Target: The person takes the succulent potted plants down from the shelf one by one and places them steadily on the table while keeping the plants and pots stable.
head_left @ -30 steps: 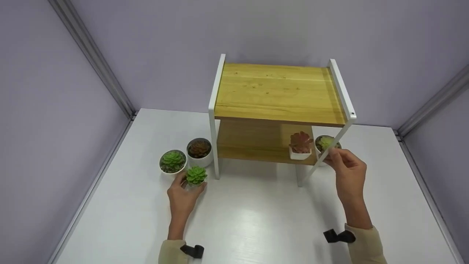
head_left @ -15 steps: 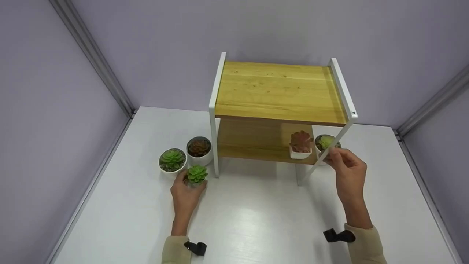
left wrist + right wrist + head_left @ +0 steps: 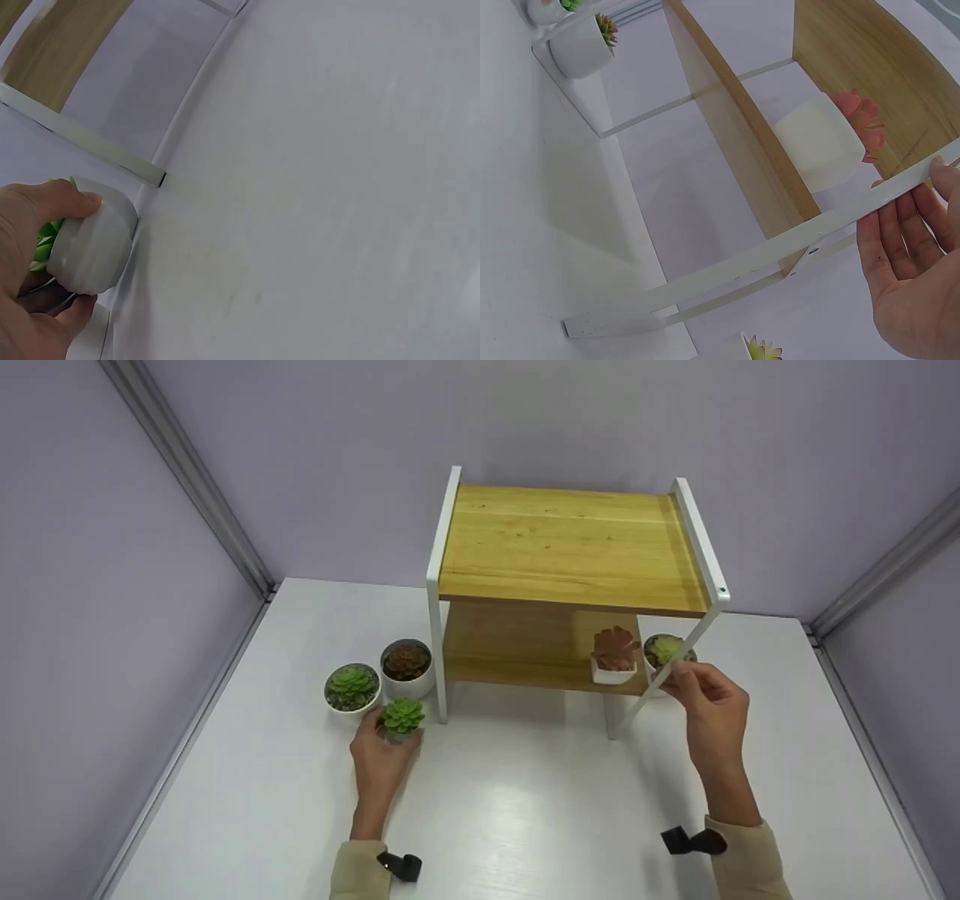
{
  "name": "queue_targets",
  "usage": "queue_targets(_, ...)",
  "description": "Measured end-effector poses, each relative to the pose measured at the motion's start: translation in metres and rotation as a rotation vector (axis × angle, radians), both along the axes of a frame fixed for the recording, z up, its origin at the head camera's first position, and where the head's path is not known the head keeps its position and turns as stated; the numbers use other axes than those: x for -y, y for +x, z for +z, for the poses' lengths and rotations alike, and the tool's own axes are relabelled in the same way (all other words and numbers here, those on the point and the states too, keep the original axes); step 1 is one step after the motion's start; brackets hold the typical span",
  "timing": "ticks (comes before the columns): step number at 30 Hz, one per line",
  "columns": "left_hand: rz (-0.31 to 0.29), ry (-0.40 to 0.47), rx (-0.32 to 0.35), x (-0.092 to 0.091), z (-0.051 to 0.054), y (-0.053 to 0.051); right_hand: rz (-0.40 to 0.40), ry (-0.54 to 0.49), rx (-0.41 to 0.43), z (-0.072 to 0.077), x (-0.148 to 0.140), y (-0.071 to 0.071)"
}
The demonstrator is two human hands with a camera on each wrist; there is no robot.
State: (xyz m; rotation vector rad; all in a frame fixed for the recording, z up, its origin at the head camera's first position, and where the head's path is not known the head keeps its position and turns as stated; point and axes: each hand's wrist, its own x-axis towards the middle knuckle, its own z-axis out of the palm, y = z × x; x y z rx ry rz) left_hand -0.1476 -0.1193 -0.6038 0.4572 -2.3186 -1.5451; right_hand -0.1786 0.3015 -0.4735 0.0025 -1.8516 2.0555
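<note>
My left hand [image 3: 382,761] holds a small succulent [image 3: 403,715] with bright green leaves by its pot. In the left wrist view, the thumb and fingers lie around the whitish pot [image 3: 94,244]. My right hand [image 3: 716,712] grips the right front leg [image 3: 840,214] of a two-tier shelf [image 3: 570,547] with wooden boards and a white frame. A reddish succulent [image 3: 615,656] in a square white pot stands on the lower board, at its right end. Just behind the gripped leg is a yellow-green potted succulent [image 3: 664,651] on the table, partly hidden.
Left of the shelf stand a green succulent [image 3: 352,688] in a round white pot and a brown-red succulent [image 3: 407,664] in another. They are close beside my left hand. The white table [image 3: 510,810] meets pale walls at the back and sides.
My left wrist and forearm have shifted slightly to the right, while the held succulent stays nearly in place. My right hand keeps its grip on the shelf leg.
</note>
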Motion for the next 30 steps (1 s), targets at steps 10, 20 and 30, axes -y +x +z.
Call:
queue_targets(10,0.003,0.015,0.029,-0.0003,-0.0016,-0.0012,-0.003,-0.007,0.01,-0.0003,-0.001,-0.0009)
queue_targets(20,-0.004,0.017,0.008,-0.0007,-0.0037,-0.0017,-0.003,-0.016,-0.002,-0.0005,-0.0006,-0.0014)
queue_targets(30,-0.005,0.035,0.024,-0.0004,-0.007,0.0008,-0.009,-0.01,0.01,-0.001,0.0005,-0.0012)
